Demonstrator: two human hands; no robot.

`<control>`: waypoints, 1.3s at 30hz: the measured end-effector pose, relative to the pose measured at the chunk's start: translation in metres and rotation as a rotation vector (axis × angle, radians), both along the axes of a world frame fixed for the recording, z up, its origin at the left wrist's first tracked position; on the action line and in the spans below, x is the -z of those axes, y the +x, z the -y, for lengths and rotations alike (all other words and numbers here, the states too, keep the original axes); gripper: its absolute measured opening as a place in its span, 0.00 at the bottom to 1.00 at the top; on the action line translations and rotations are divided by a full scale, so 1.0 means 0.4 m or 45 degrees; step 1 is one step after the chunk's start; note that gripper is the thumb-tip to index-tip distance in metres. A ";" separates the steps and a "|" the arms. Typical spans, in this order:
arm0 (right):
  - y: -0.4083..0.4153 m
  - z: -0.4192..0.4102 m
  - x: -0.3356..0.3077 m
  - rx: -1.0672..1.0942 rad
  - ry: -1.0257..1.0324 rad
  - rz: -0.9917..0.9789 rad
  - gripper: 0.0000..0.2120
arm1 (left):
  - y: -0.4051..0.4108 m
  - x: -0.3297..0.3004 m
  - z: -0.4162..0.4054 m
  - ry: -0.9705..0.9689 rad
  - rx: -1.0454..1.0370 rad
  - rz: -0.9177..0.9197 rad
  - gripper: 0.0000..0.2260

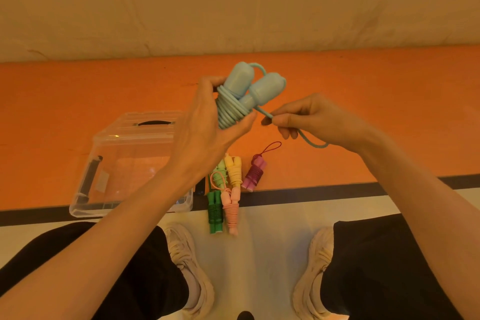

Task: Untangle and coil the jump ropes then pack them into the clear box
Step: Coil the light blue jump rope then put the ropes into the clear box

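My left hand (207,122) grips a light blue jump rope (244,88) by its two handles, with the cord wound in several turns around them. My right hand (306,117) pinches the loose blue cord end (311,143) just right of the coil. On the floor below lie coiled ropes: a purple one (254,173), a yellow one (233,170), a light green one (220,167), a dark green one (214,212) and a pink one (231,208). The clear box (117,163) stands at the left with its lid on.
An orange mat (363,112) covers the floor up to a cloth-covered wall. A dark strip (298,197) edges the mat. My knees in black trousers and pale shoes (192,267) frame a white floor area at the bottom.
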State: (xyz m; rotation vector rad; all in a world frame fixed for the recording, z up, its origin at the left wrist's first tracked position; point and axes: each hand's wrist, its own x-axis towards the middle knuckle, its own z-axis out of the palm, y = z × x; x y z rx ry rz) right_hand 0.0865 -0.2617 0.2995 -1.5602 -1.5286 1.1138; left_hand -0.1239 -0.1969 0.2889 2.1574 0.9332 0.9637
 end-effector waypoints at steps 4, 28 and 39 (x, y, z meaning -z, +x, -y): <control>-0.020 0.009 -0.008 -0.150 -0.036 -0.060 0.09 | 0.008 0.009 0.003 0.026 -0.003 -0.051 0.25; -0.067 0.038 -0.049 -0.145 -0.199 -0.015 0.12 | 0.016 -0.005 -0.003 0.425 -0.051 -0.366 0.28; -0.040 0.029 -0.030 0.631 0.348 -0.097 0.10 | 0.007 -0.001 0.001 -0.048 -0.001 -0.100 0.28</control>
